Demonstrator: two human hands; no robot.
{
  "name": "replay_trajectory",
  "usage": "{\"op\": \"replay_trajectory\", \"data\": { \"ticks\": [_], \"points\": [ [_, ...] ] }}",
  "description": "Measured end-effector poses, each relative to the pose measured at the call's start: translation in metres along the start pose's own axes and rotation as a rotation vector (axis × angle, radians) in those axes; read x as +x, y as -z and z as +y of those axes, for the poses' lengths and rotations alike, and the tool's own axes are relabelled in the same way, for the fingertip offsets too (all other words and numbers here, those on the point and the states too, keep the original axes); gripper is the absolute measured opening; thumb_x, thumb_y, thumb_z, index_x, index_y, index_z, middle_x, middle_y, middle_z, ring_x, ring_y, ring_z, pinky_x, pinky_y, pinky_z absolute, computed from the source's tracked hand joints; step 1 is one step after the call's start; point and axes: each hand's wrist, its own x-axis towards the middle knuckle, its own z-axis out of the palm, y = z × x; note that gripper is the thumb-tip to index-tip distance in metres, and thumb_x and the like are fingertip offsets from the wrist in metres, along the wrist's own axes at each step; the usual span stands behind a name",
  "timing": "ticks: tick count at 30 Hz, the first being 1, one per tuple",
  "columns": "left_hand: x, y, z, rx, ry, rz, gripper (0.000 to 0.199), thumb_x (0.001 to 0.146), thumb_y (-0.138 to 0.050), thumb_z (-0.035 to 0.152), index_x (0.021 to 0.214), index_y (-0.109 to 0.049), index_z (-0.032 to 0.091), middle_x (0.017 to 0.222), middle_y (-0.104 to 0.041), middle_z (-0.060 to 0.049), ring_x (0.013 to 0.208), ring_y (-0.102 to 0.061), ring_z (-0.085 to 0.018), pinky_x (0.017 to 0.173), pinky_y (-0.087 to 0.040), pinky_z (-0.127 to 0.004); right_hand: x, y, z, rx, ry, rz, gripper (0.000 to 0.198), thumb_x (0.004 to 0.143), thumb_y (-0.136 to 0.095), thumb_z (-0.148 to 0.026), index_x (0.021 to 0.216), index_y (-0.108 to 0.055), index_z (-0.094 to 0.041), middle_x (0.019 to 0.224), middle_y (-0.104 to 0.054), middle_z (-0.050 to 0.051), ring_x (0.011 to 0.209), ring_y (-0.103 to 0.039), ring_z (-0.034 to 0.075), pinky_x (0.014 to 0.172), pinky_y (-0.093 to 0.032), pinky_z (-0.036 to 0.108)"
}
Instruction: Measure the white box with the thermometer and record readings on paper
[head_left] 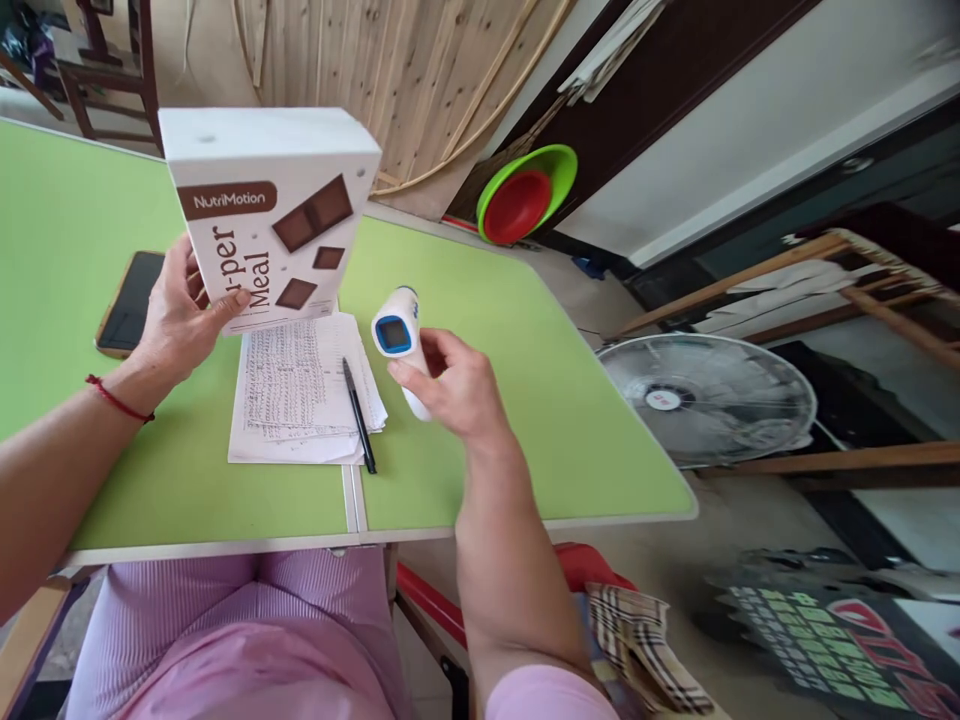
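A green table [600,440] stands before the person. Over it, the left hand [180,315] pinches 1 white NutriMotion box [274,225], thumb on the front. Handwritten sheets [292,390] lie near its lower edge. 1 phone [131,300] lies left of that hand. The right hand [461,385] grips 1 white handheld thermometer [405,345] beside the sheets. 1 black pen [359,415] crosses their right edge.

Box [259,225] white, brown label [229,199]; thermometer [399,335] white-blue; tabletop [570,430] green; pen [358,415] black.
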Motion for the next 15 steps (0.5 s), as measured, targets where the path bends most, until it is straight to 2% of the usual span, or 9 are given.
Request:
{"op": "replay_trajectory", "data": {
  "ticks": [3, 6, 10, 15],
  "points": [
    [0.002, 0.002, -0.007, 0.043, 0.019, 0.008, 0.067, 0.069, -0.087, 0.052, 0.116, -0.051, 0.022, 0.12, -0.065, -0.001, 0.113, -0.061, -0.029, 0.097, -0.051, -0.05, 0.006, 0.002, 0.012, -0.287, -0.105, -0.101, 0.029, 0.069, -0.067, -0.045, 0.087, -0.069, -0.023, 0.08, -0.072, 0.004, 0.07, -0.06, 0.02, 0.063, -0.043, 0.032],
    [0.002, 0.001, -0.012, 0.06, 0.023, -0.019, 0.064, 0.07, -0.085, 0.05, 0.118, -0.051, 0.024, 0.124, -0.064, -0.004, 0.115, -0.061, -0.03, 0.095, -0.052, -0.049, 0.007, -0.002, 0.013, -0.451, -0.127, -0.202, 0.024, 0.074, -0.063, -0.045, 0.083, -0.068, -0.022, 0.076, -0.069, 0.003, 0.066, -0.058, 0.019, 0.059, -0.037, 0.029],
    [0.003, 0.003, -0.019, 0.092, 0.021, -0.021, 0.063, 0.071, -0.084, 0.051, 0.118, -0.053, 0.024, 0.124, -0.064, -0.008, 0.115, -0.061, -0.031, 0.092, -0.053, -0.046, 0.007, -0.005, 0.009, -0.52, -0.128, -0.294, 0.023, 0.077, -0.06, -0.044, 0.079, -0.064, -0.022, 0.075, -0.066, 0.003, 0.065, -0.056, 0.018, 0.059, -0.034, 0.029],
    [0.006, 0.009, -0.027, 0.178, 0.006, -0.045, 0.063, 0.073, -0.08, 0.057, 0.118, -0.056, 0.021, 0.115, -0.066, -0.004, 0.108, -0.06, -0.03, 0.091, -0.05, -0.048, 0.007, -0.001, 0.018, -0.498, -0.059, -0.296, 0.03, 0.077, -0.063, -0.05, 0.081, -0.065, -0.021, 0.079, -0.066, 0.005, 0.069, -0.057, 0.019, 0.06, -0.037, 0.029]
  ]
}}
